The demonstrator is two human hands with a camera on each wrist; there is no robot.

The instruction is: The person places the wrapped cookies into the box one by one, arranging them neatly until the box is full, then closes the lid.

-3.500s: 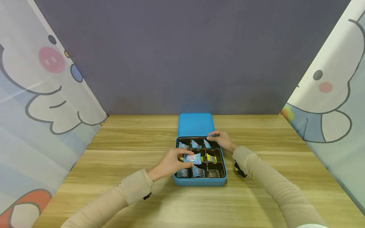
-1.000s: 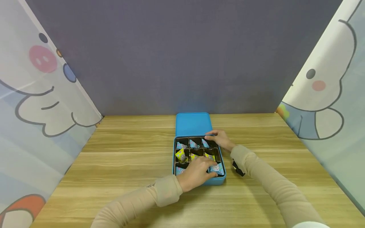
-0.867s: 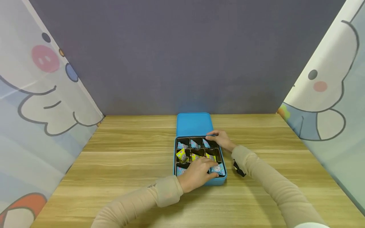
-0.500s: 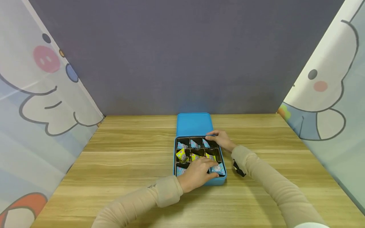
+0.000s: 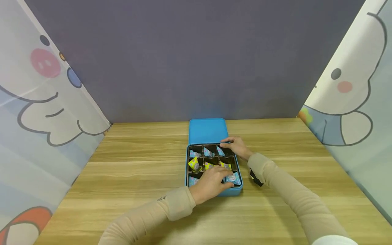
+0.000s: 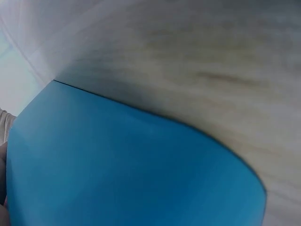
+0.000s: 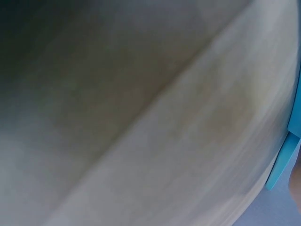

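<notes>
A blue tin box with a black divided insert stands on the table. Its blue lid lies folded back behind it. My left hand reaches over the front row and pinches a blue wrapped candy in the front right compartment, between thumb and fingers. My right hand grips the box's back right corner at the rim. The left wrist view is mostly filled by the blue box side. The front middle compartment is hidden under my left hand.
Yellow wrapped candies lie in the middle row, and blue ones in the back row and front left compartment. Beyond the wood-grain table rises a grey wall; printed cartoon curtains flank both sides.
From holding the blue candy above the middle of the box, my left hand has moved right and down to the front right compartment. Over the last second both hands stay nearly still.
</notes>
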